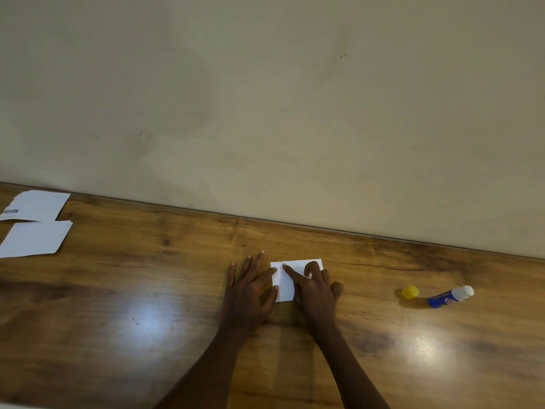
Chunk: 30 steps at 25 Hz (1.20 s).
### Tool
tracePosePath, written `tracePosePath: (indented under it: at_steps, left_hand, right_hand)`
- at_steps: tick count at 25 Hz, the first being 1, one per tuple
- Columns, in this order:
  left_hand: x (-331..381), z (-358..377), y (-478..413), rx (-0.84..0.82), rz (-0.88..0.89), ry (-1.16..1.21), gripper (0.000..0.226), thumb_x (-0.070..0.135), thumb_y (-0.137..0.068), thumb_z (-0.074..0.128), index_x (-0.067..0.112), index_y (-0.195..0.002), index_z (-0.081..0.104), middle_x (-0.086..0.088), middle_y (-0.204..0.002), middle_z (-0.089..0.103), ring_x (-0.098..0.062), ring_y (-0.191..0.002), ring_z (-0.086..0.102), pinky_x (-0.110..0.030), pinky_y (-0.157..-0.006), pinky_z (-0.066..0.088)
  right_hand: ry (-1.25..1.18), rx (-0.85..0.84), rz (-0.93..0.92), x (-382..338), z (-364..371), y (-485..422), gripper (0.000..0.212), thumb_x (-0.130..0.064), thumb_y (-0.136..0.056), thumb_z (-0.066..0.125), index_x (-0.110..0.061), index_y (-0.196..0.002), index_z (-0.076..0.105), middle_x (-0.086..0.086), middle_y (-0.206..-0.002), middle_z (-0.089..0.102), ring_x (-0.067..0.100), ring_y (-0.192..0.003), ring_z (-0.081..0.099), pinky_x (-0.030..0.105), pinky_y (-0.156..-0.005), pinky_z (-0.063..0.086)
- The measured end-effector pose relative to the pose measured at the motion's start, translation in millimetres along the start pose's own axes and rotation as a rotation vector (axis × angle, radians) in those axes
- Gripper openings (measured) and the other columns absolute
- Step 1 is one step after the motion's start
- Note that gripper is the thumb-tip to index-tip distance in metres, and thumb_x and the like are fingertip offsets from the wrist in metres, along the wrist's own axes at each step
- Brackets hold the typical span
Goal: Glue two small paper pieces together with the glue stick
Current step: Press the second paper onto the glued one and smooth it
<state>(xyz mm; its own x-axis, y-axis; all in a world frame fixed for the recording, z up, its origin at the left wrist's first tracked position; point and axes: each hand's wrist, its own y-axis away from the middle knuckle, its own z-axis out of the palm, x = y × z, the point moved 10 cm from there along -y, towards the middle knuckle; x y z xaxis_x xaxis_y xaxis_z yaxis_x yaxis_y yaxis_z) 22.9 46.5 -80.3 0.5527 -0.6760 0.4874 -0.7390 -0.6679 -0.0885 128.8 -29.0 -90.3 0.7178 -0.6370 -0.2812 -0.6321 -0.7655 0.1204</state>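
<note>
Fingers press paper; sheet reads "ints".

Table is sitting against the wall behind it; small paper piece is lying flat on the table near the middle; left hand is resting on the table just left of the piece, thumb and forefinger touching its left edge; right hand is lying on the piece's right part, forefinger reaching toward its far left corner; cap is sitting well right of the hands; glue stick is lying on its side just right of the cap; two paper sheets are lying at the table's far left, one behind the other
</note>
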Motion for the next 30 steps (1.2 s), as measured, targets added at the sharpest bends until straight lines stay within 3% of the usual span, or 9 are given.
tracePosePath:
  at_steps: [6,10,16,20,23,26,28,30]
  left_hand:
    - [-2,0,0,0.001,-0.001,-0.004,0.043,0.039,-0.089,0.043,0.027,-0.131,0.044,0.001,-0.154,0.013,-0.02,-0.144,0.006,-0.038,-0.113,-0.008]
    - [-1,2,1,0.006,0.005,-0.012,0.043,0.039,-0.089,0.043,0.026,-0.13,0.045,0.0,-0.154,0.015,-0.021,-0.143,0.009,-0.04,-0.113,-0.006]
    - [-1,-3,0,0.035,-0.006,0.073,0.053,0.045,-0.086,0.036,0.022,-0.134,0.039,-0.005,-0.153,0.019,-0.023,-0.142,0.016,-0.04,-0.112,-0.004]
    - [0,0,-1,0.011,0.001,0.032,0.056,0.051,-0.086,0.03,0.025,-0.136,0.034,-0.007,-0.153,0.016,-0.026,-0.142,0.013,-0.042,-0.112,-0.004]
    - [-1,2,-1,-0.013,-0.002,0.013,0.051,0.046,-0.087,0.033,0.027,-0.134,0.039,-0.004,-0.154,0.007,-0.025,-0.143,0.01,-0.043,-0.113,-0.004]
    - [-3,7,0,-0.035,0.017,-0.035,0.047,0.042,-0.089,0.04,0.027,-0.133,0.041,0.001,-0.152,-0.002,-0.024,-0.143,0.007,-0.045,-0.114,-0.003]
    - [-2,7,-1,-0.042,0.017,-0.039,0.048,0.042,-0.087,0.044,0.027,-0.132,0.042,-0.004,-0.154,0.004,-0.026,-0.143,0.009,-0.046,-0.114,-0.001]
    - [-1,6,-2,-0.045,0.013,-0.032,0.05,0.044,-0.085,0.044,0.026,-0.132,0.043,-0.007,-0.154,0.008,-0.026,-0.143,0.01,-0.048,-0.114,0.001]
  right_hand:
    - [-0.004,0.173,0.217,53,-35,0,0.041,-0.032,-0.089,0.044,-0.032,-0.13,0.04,0.007,-0.116,0.043,0.024,-0.105,0.038,0.04,-0.084,0.026]
    - [0.012,0.084,0.219,40,-22,5,0.052,-0.047,-0.087,0.041,-0.026,-0.134,0.032,0.005,-0.132,0.037,0.024,-0.119,0.033,0.041,-0.093,0.025]
    - [-0.031,0.01,0.068,12,-5,3,0.047,-0.019,-0.091,0.044,-0.029,-0.135,0.032,-0.003,-0.145,0.037,0.021,-0.136,0.02,0.046,-0.102,0.013]
    - [0.064,-0.223,-0.186,1,5,-7,0.055,-0.016,-0.089,0.046,-0.04,-0.135,0.026,0.003,-0.152,0.018,0.023,-0.139,0.009,0.048,-0.108,0.008]
    - [0.073,-0.291,-0.317,-13,4,-16,0.06,-0.001,-0.083,0.05,-0.04,-0.128,0.039,0.005,-0.153,0.016,0.024,-0.14,0.01,0.049,-0.108,0.007]
    - [-0.05,-0.229,-0.308,-19,-6,-26,0.051,0.004,-0.079,0.049,-0.032,-0.114,0.058,0.003,-0.147,0.033,0.019,-0.136,0.022,0.042,-0.104,0.01]
    - [-0.164,-0.051,-0.198,-16,-20,-28,0.042,0.004,-0.079,0.05,-0.025,-0.106,0.063,0.003,-0.134,0.05,0.019,-0.129,0.035,0.036,-0.096,0.015]
    - [-0.188,0.122,-0.119,-22,-28,-20,0.034,-0.005,-0.081,0.052,-0.026,-0.106,0.062,0.003,-0.123,0.056,0.023,-0.12,0.04,0.04,-0.09,0.02]
